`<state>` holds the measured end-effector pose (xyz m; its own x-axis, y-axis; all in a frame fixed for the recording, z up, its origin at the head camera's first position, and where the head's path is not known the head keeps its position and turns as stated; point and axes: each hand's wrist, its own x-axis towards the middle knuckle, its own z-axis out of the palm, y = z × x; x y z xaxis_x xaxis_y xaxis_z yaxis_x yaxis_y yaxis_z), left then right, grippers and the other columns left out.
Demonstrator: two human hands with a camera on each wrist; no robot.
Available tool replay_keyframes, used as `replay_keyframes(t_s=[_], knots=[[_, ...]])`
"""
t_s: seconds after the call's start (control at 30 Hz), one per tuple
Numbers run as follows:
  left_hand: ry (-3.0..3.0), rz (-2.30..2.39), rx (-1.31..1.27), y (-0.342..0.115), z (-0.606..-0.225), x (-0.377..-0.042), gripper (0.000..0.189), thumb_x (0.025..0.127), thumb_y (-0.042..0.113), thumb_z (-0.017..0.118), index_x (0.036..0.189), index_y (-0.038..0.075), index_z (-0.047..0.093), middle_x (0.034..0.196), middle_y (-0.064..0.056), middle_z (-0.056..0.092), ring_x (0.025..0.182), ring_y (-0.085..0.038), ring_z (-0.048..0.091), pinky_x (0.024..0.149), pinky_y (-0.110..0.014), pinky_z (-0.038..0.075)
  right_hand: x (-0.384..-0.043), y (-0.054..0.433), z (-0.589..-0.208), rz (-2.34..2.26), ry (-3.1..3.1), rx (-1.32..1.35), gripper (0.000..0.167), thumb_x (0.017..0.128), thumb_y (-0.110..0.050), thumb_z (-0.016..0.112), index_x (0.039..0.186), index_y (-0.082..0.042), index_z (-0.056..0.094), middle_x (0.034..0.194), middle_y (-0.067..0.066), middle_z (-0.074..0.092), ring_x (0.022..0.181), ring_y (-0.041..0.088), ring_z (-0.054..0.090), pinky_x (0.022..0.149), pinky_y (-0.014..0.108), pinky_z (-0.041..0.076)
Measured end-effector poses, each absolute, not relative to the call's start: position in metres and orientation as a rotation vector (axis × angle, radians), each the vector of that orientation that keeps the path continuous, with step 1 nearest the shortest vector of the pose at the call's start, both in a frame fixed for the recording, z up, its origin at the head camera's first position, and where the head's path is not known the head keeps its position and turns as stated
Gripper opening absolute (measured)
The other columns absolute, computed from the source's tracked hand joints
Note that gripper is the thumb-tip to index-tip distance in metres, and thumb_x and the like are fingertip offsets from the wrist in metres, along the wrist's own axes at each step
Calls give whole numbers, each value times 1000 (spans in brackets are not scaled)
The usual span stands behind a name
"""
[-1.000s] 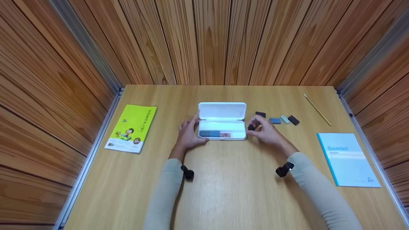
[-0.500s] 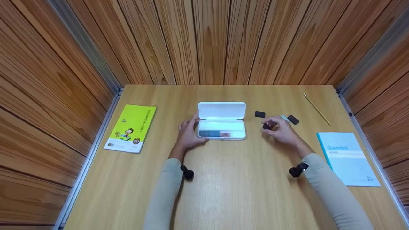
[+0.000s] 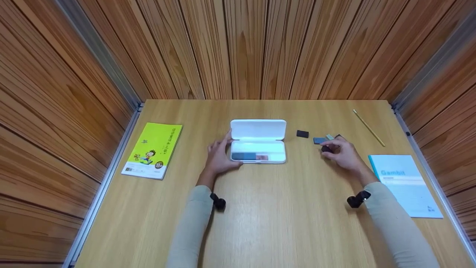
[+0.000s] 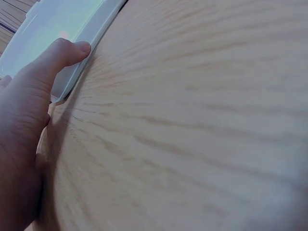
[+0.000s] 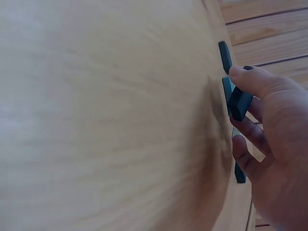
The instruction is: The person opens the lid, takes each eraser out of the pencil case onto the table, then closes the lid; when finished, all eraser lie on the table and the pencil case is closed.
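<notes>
An open white pencil case [image 3: 275, 146] lies mid-table, its lid [image 3: 258, 129] tipped back. My left hand [image 3: 218, 158] grips its left end, with the thumb [image 4: 72, 52] along the front rim in the left wrist view. Inside the case, toward the front, are a blue-grey block [image 3: 244, 156] and a pinkish block [image 3: 262, 157]. Between thumb and fingers, my right hand [image 3: 346, 154] pinches a small black eraser [image 5: 240, 102], held above the table. Just beyond it lie a blue eraser [image 3: 318, 140] and a pale green eraser [image 3: 329, 137]; another dark one is mostly hidden behind the fingers.
Another black eraser [image 3: 302, 134] lies right of the case. A pencil [image 3: 369, 127] rests at the back right, and a pale blue Gambit notebook [image 3: 409, 190] is partly under the right forearm's outline. At left is a yellow-green book [image 3: 152, 149]. Wood-panelled walls enclose the table.
My right hand has moved rightward from beside the case to the loose erasers, still pinching the black eraser. My left hand and the case have stayed put.
</notes>
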<state>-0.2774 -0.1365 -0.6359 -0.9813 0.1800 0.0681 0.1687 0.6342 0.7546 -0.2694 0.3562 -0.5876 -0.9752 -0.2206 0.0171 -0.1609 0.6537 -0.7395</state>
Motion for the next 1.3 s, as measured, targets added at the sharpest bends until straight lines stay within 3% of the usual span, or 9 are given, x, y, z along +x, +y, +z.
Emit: replay_keyframes(t_s=[0.57,0.9,1.3], knots=[[2825,1320,300,-137,-636,-278,135,76,55,99,182,40,16,165,2,64,148,-33,47,133,-64,17,-266,387,-592,-1274,2760,-122,39,109,-11,74,147,-3,72,139,27,54,124,37,52,87,7,39],[2824,1308,289,-137,-639,-280,135,77,54,100,181,43,15,166,4,64,149,-32,47,132,-63,18,-265,386,-593,-1264,2747,-112,40,109,-16,76,147,-6,72,137,23,55,120,31,51,89,12,41],[2819,1310,286,-135,-635,-277,134,77,53,98,181,42,16,166,3,64,149,-31,48,134,-64,16,-261,380,-586,-1365,2721,-114,39,108,-15,77,144,-2,72,141,25,54,127,35,57,88,4,45]])
